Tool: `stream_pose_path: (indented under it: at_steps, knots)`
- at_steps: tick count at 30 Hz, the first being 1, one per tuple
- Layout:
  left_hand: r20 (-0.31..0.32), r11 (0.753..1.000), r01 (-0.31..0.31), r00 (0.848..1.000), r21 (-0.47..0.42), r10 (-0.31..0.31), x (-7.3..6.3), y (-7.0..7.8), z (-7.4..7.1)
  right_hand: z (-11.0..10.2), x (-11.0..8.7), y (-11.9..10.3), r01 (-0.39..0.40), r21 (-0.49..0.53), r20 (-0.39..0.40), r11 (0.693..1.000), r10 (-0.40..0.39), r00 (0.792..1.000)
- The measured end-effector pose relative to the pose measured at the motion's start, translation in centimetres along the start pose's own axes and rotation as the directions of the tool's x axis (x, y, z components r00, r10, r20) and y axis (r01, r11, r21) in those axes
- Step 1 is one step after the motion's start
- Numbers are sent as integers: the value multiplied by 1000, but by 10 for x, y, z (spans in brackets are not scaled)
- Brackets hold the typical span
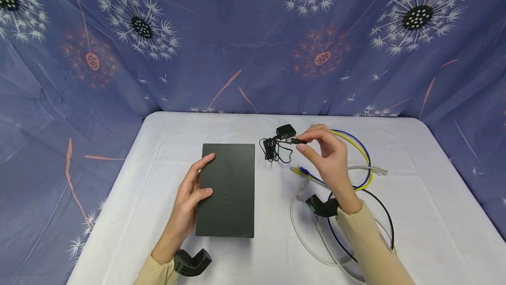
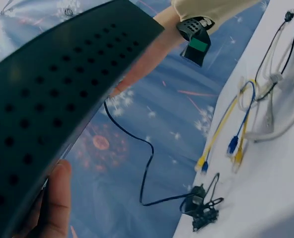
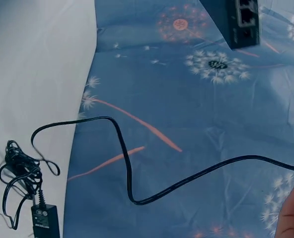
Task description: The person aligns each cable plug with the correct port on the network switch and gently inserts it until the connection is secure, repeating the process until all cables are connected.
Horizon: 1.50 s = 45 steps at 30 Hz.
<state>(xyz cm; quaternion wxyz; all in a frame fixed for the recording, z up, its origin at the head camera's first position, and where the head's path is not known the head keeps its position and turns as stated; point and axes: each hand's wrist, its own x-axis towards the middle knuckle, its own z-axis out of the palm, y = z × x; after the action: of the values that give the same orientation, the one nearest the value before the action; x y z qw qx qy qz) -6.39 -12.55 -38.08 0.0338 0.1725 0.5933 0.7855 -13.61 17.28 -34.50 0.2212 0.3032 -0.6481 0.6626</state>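
In the head view my left hand [image 1: 189, 203] grips the left side of a flat black network switch [image 1: 227, 193], thumb and a finger on its top. Rows of vent holes show on the switch [image 2: 52, 94] in the left wrist view. Square network ports and a small jack are visible on its end [image 3: 246, 22] in the right wrist view. My right hand [image 1: 328, 155] pinches the plug end of a black power adapter's thin cord [image 1: 299, 141]. The adapter block [image 1: 285, 131] lies behind it, with a bundled cord [image 1: 271, 149]. Plug and switch are apart.
Right of the switch, blue and yellow network cables [image 1: 365, 153] lie looped on the white table [image 1: 427, 214]. Grey cables [image 1: 294, 221] and a black cable [image 1: 385, 208] lie nearer, partly under the right forearm. A patterned blue cloth [image 1: 237, 48] hangs behind the table.
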Motion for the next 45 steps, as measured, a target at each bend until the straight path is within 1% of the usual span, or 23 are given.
stream_pose_path:
  at_steps: [2,6,10,14,23,38,42,45]
  knots:
    - [-5,1000,-9,1000,6,9,1,3,3,3,-2,-6,10,11,11,1000,-10,1000]
    - [-7,999,-41,999,13,41,3,7,7,10,-6,-14,19,-4,37,1000,-18,999]
    - [0,998,-67,998,2,67,4,9,10,17,-9,-17,22,-12,62,1000,-21,998]
    - [10,997,-79,997,0,79,4,10,13,23,-10,-17,27,-4,68,1000,-27,997]
    - [24,998,-67,997,-15,68,3,12,18,26,-11,-14,30,-20,66,999,-29,997]
    - [43,998,-59,997,-3,59,3,12,21,27,-11,-10,32,-46,79,998,-28,996]
    - [52,998,-55,997,-3,55,2,11,22,27,-10,-12,31,-50,82,998,-27,996]
    - [51,998,-55,997,-7,55,2,11,22,30,-8,-19,35,-53,89,998,-31,996]
